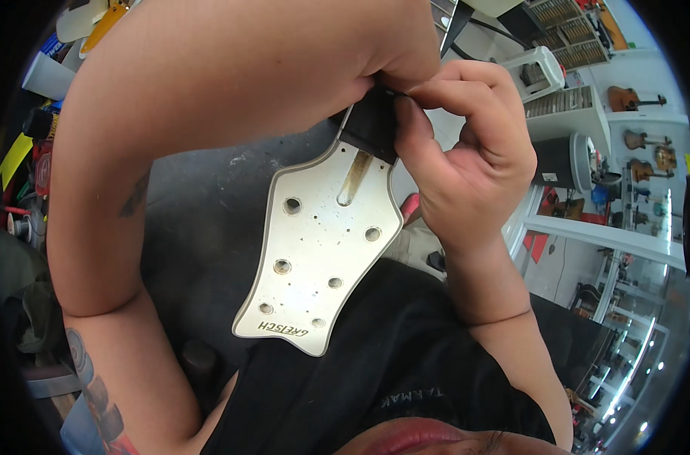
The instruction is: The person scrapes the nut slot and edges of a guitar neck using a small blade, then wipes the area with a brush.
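A white guitar headstock (pixel 322 227) with a dark bound edge hangs before my chest, its wide end toward me. Several tuner holes and a slotted channel show in its bare face. Black tape (pixel 369 125) wraps the neck just past the channel. My left hand (pixel 405 42) is closed at the taped neck, its fingertips mostly hidden behind the hand itself. From the right, my right hand (pixel 470 129) pinches the edge of the black tape between thumb and forefinger, close against the left hand. The rest of the neck is hidden behind my hands and arm.
Below the headstock lies a dark work surface (pixel 208 189). Cups and small tools crowd the far left edge. To the right stand a white stool (pixel 538 72) and a black bin (pixel 553 163). Guitars (pixel 633 98) hang on the far right wall beside glass partitions.
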A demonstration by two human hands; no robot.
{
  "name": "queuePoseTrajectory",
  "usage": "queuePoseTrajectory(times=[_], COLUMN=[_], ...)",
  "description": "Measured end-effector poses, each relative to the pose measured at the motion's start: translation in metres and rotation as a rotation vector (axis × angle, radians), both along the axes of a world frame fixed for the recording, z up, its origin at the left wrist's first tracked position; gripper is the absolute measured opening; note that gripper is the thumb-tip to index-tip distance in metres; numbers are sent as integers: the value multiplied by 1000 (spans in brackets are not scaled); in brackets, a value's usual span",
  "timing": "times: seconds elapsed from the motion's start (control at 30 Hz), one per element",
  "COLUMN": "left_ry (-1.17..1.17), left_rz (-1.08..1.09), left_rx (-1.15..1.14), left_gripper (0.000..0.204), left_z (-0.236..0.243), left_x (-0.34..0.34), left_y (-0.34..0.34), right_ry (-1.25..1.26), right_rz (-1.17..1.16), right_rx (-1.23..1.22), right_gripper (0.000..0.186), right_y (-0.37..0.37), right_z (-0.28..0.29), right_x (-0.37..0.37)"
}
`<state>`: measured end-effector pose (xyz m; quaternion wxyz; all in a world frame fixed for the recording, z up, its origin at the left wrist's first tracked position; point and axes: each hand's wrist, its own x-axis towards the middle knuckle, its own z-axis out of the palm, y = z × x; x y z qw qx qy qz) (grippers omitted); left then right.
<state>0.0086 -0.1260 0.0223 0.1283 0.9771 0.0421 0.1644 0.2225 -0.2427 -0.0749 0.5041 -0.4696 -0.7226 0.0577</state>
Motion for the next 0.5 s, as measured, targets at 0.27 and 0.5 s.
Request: queuePoseTrajectory(times=[0.27,0.5], left_ry=[-53,-51], left_rz=[-21,-18], left_rx=[-19,-24], left_gripper=[12,13], left_z=[-12,-11], left_x=[-13,-4], left_y=[1,1], right_ry=[18,-8], right_rz=[187,89], right_rx=[-51,-65], right_gripper=[25,21], right_y=[-13,-8], right_z=[11,12], right_x=[3,14])
